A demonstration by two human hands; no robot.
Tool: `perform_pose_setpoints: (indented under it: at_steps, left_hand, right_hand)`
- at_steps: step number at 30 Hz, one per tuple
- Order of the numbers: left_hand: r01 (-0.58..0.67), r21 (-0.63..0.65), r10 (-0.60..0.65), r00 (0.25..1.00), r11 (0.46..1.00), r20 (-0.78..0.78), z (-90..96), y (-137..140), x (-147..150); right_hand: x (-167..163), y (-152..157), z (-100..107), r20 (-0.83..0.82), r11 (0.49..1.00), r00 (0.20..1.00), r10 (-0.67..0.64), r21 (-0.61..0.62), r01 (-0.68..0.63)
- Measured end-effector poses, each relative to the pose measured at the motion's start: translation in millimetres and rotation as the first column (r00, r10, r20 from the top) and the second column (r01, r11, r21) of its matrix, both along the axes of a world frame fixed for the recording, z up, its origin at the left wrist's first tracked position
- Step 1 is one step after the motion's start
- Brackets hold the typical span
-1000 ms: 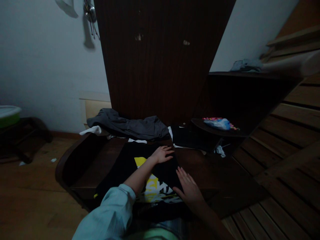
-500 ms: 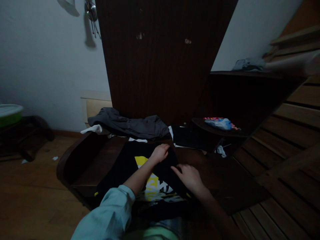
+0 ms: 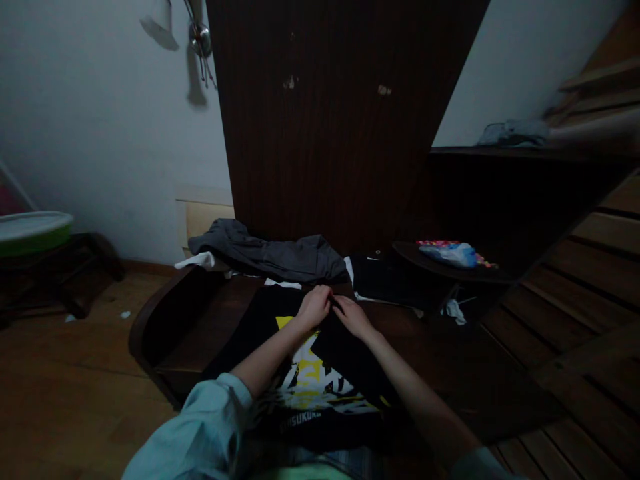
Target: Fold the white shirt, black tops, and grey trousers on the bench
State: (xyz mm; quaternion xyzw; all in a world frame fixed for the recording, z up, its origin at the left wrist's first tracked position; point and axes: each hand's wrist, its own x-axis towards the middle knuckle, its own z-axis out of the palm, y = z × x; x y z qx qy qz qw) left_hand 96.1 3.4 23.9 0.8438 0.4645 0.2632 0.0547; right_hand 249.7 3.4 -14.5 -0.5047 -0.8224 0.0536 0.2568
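A black T-shirt (image 3: 350, 353) with a yellow and white print lies spread on the dark wooden bench, its right side folded in over part of the print. At the shirt's far edge my left hand (image 3: 315, 305) is closed, its bent fingers gripping the cloth. Right beside it, my right hand (image 3: 353, 316) pinches the same edge, the fingertips of both hands nearly touching. The cloth under the fingers is dark and hard to make out.
Behind the shirt lie dark grey clothing (image 3: 285, 257) and a folded black garment (image 3: 383, 277). A curved shelf (image 3: 410, 253) at right carries a plastic bag (image 3: 450, 255). The bench's raised arm (image 3: 145, 320) bounds the left; a slatted wooden piece (image 3: 565, 320) stands at right.
My right hand has moved away from me and to the left, from above the shirt to its far edge, and has closed on the cloth. My left hand stays near that edge.
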Motion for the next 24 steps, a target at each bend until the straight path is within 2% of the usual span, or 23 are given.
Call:
perform_pose_setpoints:
  at_steps: [3, 5, 7, 10, 14, 19, 24]
  left_hand:
    - [-0.103, 0.001, 0.103, 0.993, 0.995, -0.058, 10.3, -1.3, -34.6]
    - [-0.218, 0.001, 0.217, 0.971, 0.976, -0.104, 12.8, -3.0, -62.6]
    - [-0.302, 0.002, 0.298, 0.941, 0.953, -0.159, 10.3, -5.1, -88.1]
    - [-0.366, 0.017, 0.359, 0.902, 0.930, -0.239, -1.0, -7.9, -113.2]
    - [-0.384, 0.038, 0.380, 0.885, 0.922, -0.268, -16.1, -7.8, -122.6]
    - [-0.338, -0.006, 0.323, 0.904, 0.941, -0.281, -18.9, -4.0, -122.8]
    - [-0.356, -0.069, 0.320, 0.896, 0.932, -0.308, -19.2, -2.6, -123.5]
  right_hand:
    - [-0.5, -0.5, -0.6, 0.086, 1.000, 0.996, 0.012, 0.002, -0.012]
    - [-0.9, -0.1, -1.0, 0.125, 1.000, 0.992, 0.014, -0.010, -0.013]
    - [-1.1, 0.6, -1.6, 0.154, 0.999, 0.988, 0.023, -0.026, -0.020]
    - [-1.4, 1.6, -2.7, 0.186, 0.999, 0.982, 0.015, -0.048, -0.006]
    - [-1.1, 2.7, -3.4, 0.218, 0.997, 0.976, -0.027, -0.071, 0.044]
    - [-2.3, 4.4, 6.7, 0.284, 0.985, 0.955, -0.085, -0.122, 0.124]
    - [-28.1, 4.8, 22.1, 0.378, 0.931, 0.905, -0.195, -0.220, 0.292]
